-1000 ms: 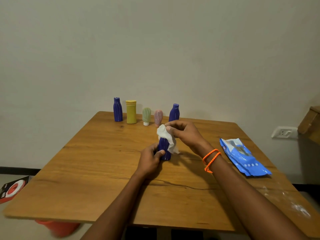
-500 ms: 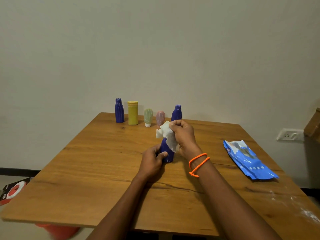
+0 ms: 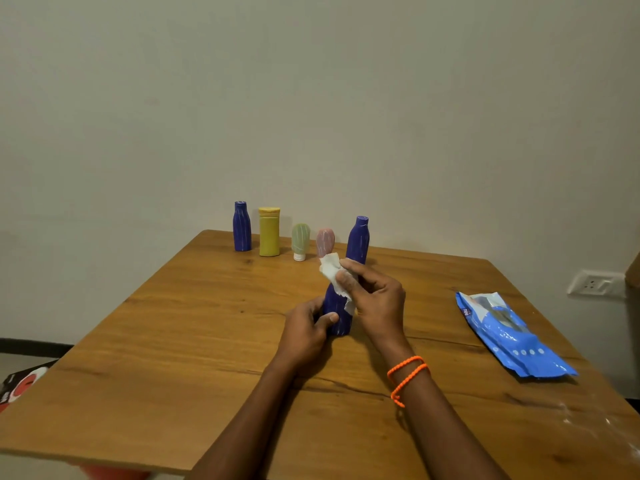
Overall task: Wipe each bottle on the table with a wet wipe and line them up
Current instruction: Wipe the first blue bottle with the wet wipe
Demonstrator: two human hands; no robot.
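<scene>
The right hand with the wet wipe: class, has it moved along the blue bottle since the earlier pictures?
Yes. The right hand with the wet wipe has turned round the top of the blue bottle; a second ago its knuckles faced the camera, now its thumb does.

Bare forearms, orange cord bracelet [image 3: 408, 375] on right wrist

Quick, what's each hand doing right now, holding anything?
Left hand: grips the base of the blue bottle, which stands on the table.
Right hand: pinches a white wet wipe against the bottle's top.
</scene>
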